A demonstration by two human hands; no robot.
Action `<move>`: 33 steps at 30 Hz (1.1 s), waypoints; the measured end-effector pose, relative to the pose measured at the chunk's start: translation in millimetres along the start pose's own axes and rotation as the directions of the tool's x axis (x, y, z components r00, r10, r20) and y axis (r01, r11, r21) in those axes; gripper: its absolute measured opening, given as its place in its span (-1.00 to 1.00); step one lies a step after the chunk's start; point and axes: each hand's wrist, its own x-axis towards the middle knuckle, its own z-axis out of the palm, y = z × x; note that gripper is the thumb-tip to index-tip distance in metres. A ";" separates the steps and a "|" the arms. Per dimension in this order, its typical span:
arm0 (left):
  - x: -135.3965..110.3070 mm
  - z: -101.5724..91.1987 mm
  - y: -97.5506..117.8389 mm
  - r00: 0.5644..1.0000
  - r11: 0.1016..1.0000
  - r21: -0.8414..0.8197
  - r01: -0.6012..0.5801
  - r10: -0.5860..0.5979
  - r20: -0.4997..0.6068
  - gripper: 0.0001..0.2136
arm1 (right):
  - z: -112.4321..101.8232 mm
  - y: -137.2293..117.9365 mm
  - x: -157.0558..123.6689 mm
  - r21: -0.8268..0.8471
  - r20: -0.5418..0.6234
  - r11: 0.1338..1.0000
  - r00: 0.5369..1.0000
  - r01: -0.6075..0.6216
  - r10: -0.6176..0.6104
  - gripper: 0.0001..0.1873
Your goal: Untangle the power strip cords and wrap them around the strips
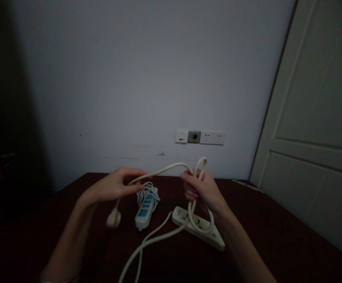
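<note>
A cream power cord (pixel 171 165) runs between my two hands. My right hand (pixel 198 188) is closed round several strands of it, with a loop standing above the fist and another hanging below. Thumb and fingers of my left hand (pixel 120 184) loosely hold the cord close to its plug end, and the plug (pixel 113 218) dangles beneath. Under my right hand lies a white power strip (pixel 218 240), partly covered by the hanging loop. More cord trails from that strip toward the lower edge of the view.
Between my hands, farther back, a second power strip (pixel 146 210) with blue sockets lies with its thin cable (pixel 148 188) bundled on its far end. The dark red table (pixel 165 267) meets a wall with outlets (pixel 212 138). A pale door (pixel 315 129) stands at the right.
</note>
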 end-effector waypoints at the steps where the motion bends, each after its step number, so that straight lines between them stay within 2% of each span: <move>1: -0.8 5.3 6.0 0.998 1.000 -0.031 -0.008 0.009 0.055 -0.67 | 2.7 0.9 -0.4 0.008 0.006 1.000 1.000 -0.002 0.002 -0.67; 3: -2.2 17.4 17.0 0.990 0.992 -0.125 -0.002 0.020 0.140 -0.62 | 9.1 2.1 -2.3 -0.014 0.045 1.000 0.999 -0.022 0.023 -0.64; 4: -2.6 23.7 21.7 0.988 0.984 -0.180 -0.003 0.031 0.149 -0.60 | 13.2 2.5 -3.9 -0.035 0.074 0.999 0.997 -0.035 0.037 -0.64; 7: -3.3 38.8 32.2 0.990 0.944 -0.329 -0.007 0.053 0.131 -0.57 | 28.0 2.1 -9.4 -0.087 0.153 0.995 0.987 -0.042 0.055 -0.63; 9: -4.4 41.7 35.3 0.992 0.916 -0.401 -0.004 0.053 0.113 -0.55 | 37.2 0.3 -12.2 -0.119 0.215 0.993 0.975 -0.028 0.053 -0.64; 13: -10.3 28.3 33.8 0.998 0.894 -0.445 -0.052 0.063 0.009 -0.58 | 45.6 -5.9 -14.4 -0.194 0.308 0.981 0.950 0.010 0.051 -0.69; 18: -17.1 12.8 31.4 0.991 0.876 -0.465 -0.124 0.088 -0.098 -0.68 | 46.9 -9.6 -18.2 -0.288 0.303 0.956 0.952 0.052 0.039 -0.77; 21: -16.9 17.0 34.6 0.989 0.911 -0.397 -0.111 0.062 -0.134 -0.68 | 50.9 -8.1 -21.5 -0.281 0.230 0.957 0.973 0.073 -0.007 -0.68; 24: -15.1 27.0 40.4 0.971 0.955 -0.278 -0.104 0.038 -0.235 -0.66 | 57.2 -0.9 -21.8 -0.294 0.153 0.944 0.982 0.151 -0.110 -0.65; 26: -13.8 34.3 44.3 0.950 0.969 -0.216 -0.117 0.046 -0.307 -0.63 | 61.4 7.7 -20.3 -0.336 0.124 0.908 0.968 0.249 -0.220 -0.69; 29: -12.5 42.0 48.5 0.932 0.978 -0.145 -0.151 0.092 -0.350 -0.65 | 65.6 21.2 -18.6 -0.420 0.126 0.835 0.934 0.355 -0.334 -0.75; 31: -12.1 43.4 49.5 0.919 0.982 -0.085 -0.171 0.128 -0.372 -0.72 | 66.5 26.1 -19.3 -0.433 0.132 0.827 0.933 0.358 -0.334 -0.72; 33: -11.9 40.8 48.4 0.898 0.981 -0.031 -0.192 0.163 -0.409 -0.71 | 66.5 26.2 -21.3 -0.375 0.162 0.872 0.948 0.315 -0.273 -0.65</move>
